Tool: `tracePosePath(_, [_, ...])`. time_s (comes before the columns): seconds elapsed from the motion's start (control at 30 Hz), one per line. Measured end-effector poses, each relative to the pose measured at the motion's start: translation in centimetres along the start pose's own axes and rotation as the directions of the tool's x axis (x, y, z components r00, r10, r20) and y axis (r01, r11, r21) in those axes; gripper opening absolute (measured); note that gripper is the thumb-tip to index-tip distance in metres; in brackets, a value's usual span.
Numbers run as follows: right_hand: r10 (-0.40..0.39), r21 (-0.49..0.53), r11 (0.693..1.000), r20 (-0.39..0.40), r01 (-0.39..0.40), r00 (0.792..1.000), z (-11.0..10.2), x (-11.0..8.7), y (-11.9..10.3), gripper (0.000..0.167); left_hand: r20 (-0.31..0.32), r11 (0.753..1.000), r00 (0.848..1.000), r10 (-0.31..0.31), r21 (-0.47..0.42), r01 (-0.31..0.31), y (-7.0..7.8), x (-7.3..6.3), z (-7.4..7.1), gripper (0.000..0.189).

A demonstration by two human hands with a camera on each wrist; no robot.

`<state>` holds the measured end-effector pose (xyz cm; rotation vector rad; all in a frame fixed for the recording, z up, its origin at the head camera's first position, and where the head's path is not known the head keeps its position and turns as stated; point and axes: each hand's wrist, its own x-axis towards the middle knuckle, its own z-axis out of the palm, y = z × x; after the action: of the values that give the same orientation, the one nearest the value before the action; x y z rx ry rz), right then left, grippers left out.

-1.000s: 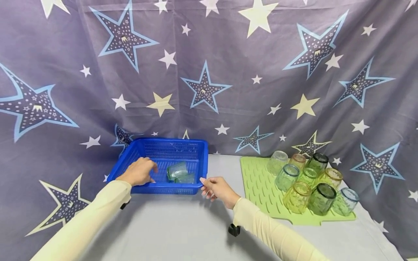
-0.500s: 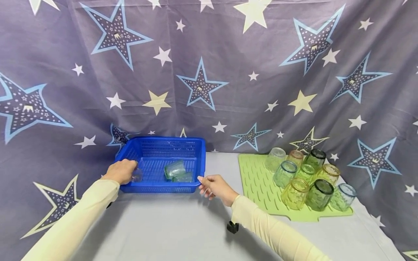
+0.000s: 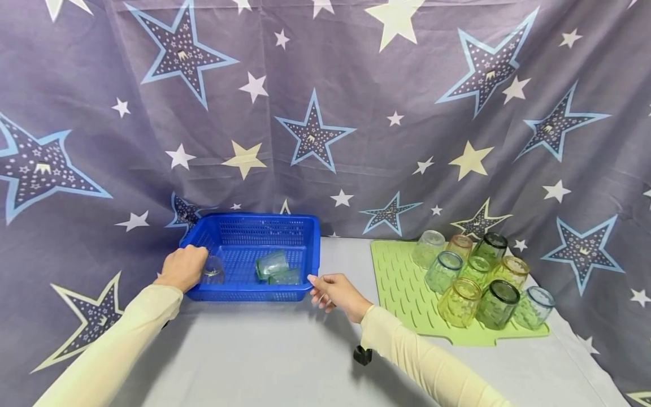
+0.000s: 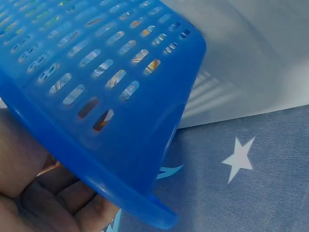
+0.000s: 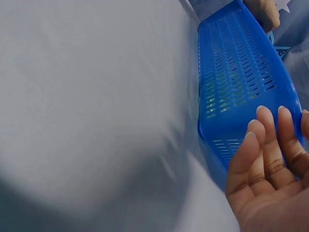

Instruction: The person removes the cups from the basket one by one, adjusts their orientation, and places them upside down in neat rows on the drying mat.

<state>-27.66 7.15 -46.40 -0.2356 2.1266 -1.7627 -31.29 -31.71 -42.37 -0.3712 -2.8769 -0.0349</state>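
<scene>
A blue perforated basket [image 3: 269, 230] stands on the table near the curtain. My left hand [image 3: 183, 268] grips its left rim, and in the left wrist view curled fingers [image 4: 72, 198] lie under that rim. At the front right corner, thumb and forefinger of my right hand [image 3: 338, 294] pinch the rim, while the other fingers [image 5: 269, 150] extend beside the outer wall in the right wrist view. Inside the basket a clear glass [image 3: 213, 270] sits by the left hand. Two pale green glasses lie toward the right, one [image 3: 272, 263] behind the other [image 3: 286, 277].
On the right a light green ribbed mat [image 3: 399, 282] bears several coloured glasses, among them a yellow glass [image 3: 459, 302] and a dark green glass [image 3: 498, 304] in front. A star-patterned curtain [image 3: 325, 186] hangs right behind the table [image 3: 254, 356].
My left hand has moved left from inside the basket to its left rim, and the clear glass has come into view there. My right hand stays at the corner.
</scene>
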Motion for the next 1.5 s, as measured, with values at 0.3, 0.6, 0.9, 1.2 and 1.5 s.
tracePosePath(0.3, [-0.007,-0.002,1.0,-0.004,0.007,1.0,-0.1,0.1,0.2,0.048,-0.016,0.999,0.999,-0.037,0.032,0.037,0.2,-0.1,-0.4,0.02])
tracePosePath(0.6, [-0.003,-0.001,1.0,-0.01,0.003,1.0,0.0,0.0,0.2,0.048,-0.122,0.999,0.992,-0.043,-0.011,0.042,-0.4,-0.4,-0.1,0.026])
tracePosePath(0.9, [-0.003,-0.001,1.0,0.0,0.003,1.0,0.0,-0.1,0.1,0.052,-0.172,0.992,0.98,-0.098,-0.096,0.083,-0.4,-0.4,-0.4,0.021])
tracePosePath(1.2, [-0.002,0.01,1.0,-0.004,0.002,1.0,0.0,-0.1,0.2,0.051,-0.129,0.958,0.973,-0.192,-0.24,0.157,0.5,0.1,-1.1,0.016])
tracePosePath(1.5, [-0.001,0.014,1.0,-0.014,0.001,1.0,0.1,-0.1,0.3,0.054,-0.084,0.891,0.962,-0.26,-0.405,0.205,1.8,0.5,-1.3,0.021])
